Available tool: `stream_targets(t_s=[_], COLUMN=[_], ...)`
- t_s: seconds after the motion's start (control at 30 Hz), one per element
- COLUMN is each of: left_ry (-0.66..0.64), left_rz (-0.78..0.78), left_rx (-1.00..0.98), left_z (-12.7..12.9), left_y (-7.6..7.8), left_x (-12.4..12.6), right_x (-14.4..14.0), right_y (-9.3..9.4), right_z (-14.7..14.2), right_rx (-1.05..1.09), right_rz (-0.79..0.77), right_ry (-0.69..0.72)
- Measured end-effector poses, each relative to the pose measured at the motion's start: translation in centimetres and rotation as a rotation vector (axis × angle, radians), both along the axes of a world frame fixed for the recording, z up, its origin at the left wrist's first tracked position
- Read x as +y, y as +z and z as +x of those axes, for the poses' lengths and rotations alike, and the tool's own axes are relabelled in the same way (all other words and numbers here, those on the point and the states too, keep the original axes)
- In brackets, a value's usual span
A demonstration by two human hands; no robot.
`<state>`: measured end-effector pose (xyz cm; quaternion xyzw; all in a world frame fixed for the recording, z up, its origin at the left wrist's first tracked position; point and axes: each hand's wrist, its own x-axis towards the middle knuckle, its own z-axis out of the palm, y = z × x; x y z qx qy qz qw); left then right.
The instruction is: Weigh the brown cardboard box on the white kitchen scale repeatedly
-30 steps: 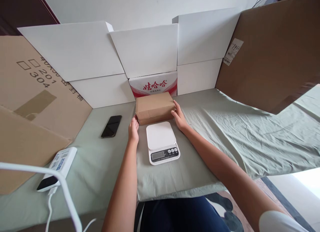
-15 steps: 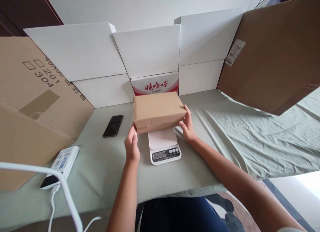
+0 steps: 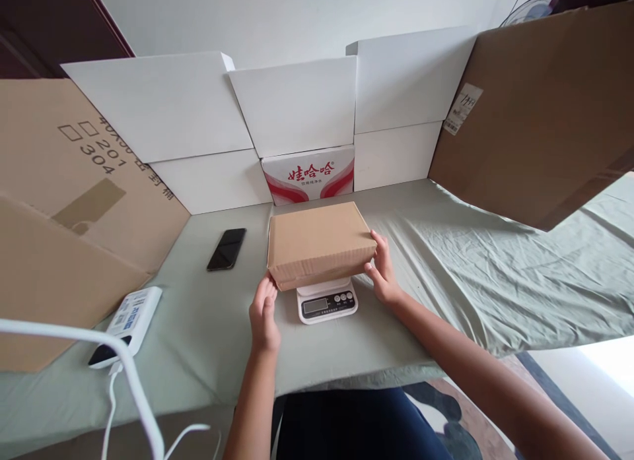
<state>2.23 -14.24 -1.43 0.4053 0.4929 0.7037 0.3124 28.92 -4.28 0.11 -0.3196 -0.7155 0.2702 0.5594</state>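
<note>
A brown cardboard box is held level between my two hands, above the white kitchen scale. My left hand grips its near left corner, fingers partly hidden under the edge. At the right end, my right hand has its fingers on the side and its thumb near the front lower edge. The box covers most of the scale's plate; the dark panel with its display and buttons shows in front. I cannot tell whether the box touches the plate.
A black phone lies to the left on the green cloth. Further left is a white power bank with a cable. White boxes stand along the back, with large brown cartons at both sides.
Both hands have brought the box down and nearer to me, over the scale's plate. More of the red-and-white carton behind it shows now. The view has shifted slightly.
</note>
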Motion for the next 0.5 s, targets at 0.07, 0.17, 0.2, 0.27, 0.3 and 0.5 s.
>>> stream_targets(t_s=[0.07, 0.17, 0.2, 0.27, 0.3, 0.5], left_ry=[0.004, 0.016, 0.021, 0.029, 0.032, 0.064], left_rz=[-0.002, -0.009, -0.011, -0.012, -0.012, 0.005], left_rx=[0.002, 0.014, 0.019, 0.026, 0.028, 0.024], left_z=[0.06, 0.12, 0.13, 0.15, 0.16, 0.17], left_y=[-0.03, -0.06, -0.06, -0.07, -0.08, -0.06], left_x=[-0.16, -0.36, -0.40, -0.46, -0.49, -0.51], right_x=[-0.07, -0.21, -0.25, -0.31, -0.32, -0.21], right_y=[0.08, 0.28, 0.37, 0.54, 0.59, 0.42], right_z=[0.01, 0.01, 0.00, 0.00, 0.00, 0.04], right_rx=[-0.003, -0.015, -0.021, -0.032, -0.032, 0.008], right_rz=[0.011, 0.021, 0.020, 0.019, 0.023, 0.007], right_ry=[-0.006, -0.017, -0.020, -0.024, -0.022, -0.030])
